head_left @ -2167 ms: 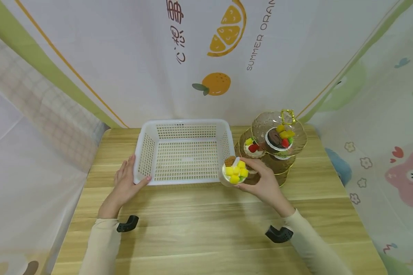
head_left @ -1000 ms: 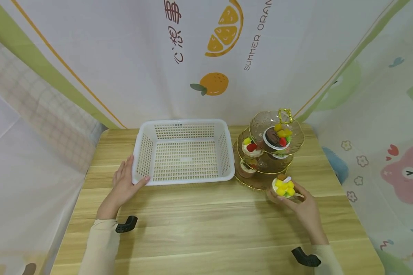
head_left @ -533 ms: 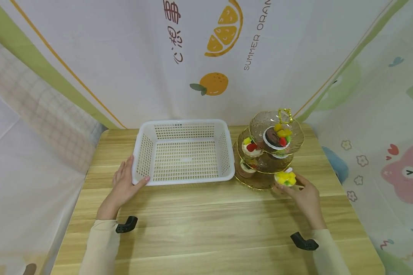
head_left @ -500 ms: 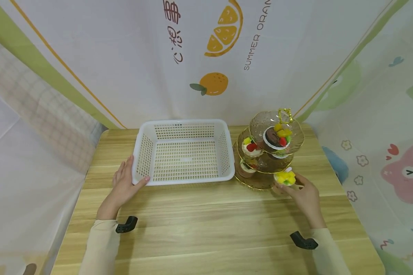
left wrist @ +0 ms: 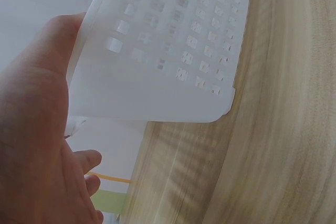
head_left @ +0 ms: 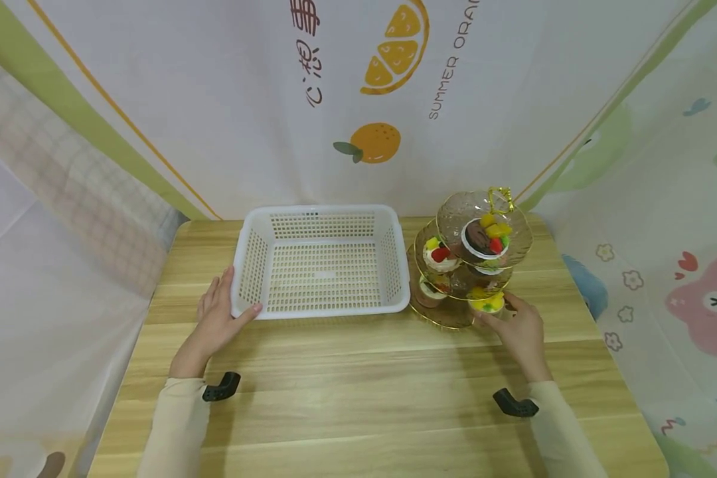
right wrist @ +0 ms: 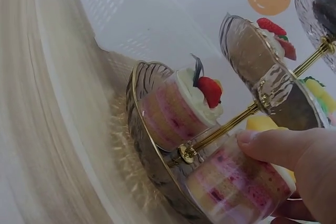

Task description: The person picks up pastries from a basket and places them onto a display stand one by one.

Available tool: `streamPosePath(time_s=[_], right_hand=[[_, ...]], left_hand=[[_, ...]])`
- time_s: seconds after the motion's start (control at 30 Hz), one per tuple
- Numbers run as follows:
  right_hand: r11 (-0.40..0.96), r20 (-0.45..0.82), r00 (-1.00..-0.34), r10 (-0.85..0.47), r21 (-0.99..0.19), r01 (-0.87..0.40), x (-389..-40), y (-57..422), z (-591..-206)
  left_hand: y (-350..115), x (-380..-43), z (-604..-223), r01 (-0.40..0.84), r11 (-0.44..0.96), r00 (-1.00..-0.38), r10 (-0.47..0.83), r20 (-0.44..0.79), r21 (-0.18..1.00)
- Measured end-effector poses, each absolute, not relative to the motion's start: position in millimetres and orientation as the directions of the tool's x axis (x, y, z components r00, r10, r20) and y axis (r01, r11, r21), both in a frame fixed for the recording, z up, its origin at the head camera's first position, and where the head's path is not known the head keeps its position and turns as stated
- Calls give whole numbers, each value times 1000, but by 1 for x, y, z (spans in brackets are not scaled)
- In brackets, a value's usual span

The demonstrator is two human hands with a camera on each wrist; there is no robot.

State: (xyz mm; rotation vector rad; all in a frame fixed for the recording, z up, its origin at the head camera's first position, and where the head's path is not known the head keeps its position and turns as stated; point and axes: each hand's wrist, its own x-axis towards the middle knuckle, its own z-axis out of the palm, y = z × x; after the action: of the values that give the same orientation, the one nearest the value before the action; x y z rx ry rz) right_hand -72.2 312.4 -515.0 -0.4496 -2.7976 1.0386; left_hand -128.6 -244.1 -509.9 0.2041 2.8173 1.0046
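I am gripping a layered dessert cup (head_left: 488,304) topped with yellow fruit cubes in my right hand (head_left: 518,332), my thumb and fingers curled round its clear wall. In the right wrist view the cup (right wrist: 239,190) is sitting at the near right edge of the lowest plate of the three-tier stand (head_left: 477,265), with my thumb (right wrist: 278,145) pressing on its upper rim. Just beside it on the same plate, another layered cup with cream and a strawberry (right wrist: 181,107) is standing upright. On the middle tier a small cake with red and yellow fruit (head_left: 439,255) is resting, and on the top tier a chocolate cake with fruit (head_left: 484,238) is sitting under the gold handle.

My left hand (head_left: 218,317) is holding the near left corner of the white perforated basket (head_left: 321,264), thumb hooking over the front rim, fingers lying along its left wall. The basket is sitting on the wooden table (head_left: 358,392), just left of the stand.
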Motion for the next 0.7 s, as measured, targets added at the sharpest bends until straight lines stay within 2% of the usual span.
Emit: streamPosePath(time_s=[0.2, 0.47, 0.7], right_hand=[[729, 93, -948, 303, -663, 168, -82, 312, -524], [698, 89, -936, 341, -690, 188, -93, 309, -531], [616, 107, -927, 359, -773, 149, -98, 311, -542]], left_hand=[[-245, -130, -511, 79, 767, -982, 169, -83, 637], [-244, -130, -511, 79, 766, -982, 169, -81, 638], [-244, -130, -511, 72, 760, -983, 164, -84, 646]])
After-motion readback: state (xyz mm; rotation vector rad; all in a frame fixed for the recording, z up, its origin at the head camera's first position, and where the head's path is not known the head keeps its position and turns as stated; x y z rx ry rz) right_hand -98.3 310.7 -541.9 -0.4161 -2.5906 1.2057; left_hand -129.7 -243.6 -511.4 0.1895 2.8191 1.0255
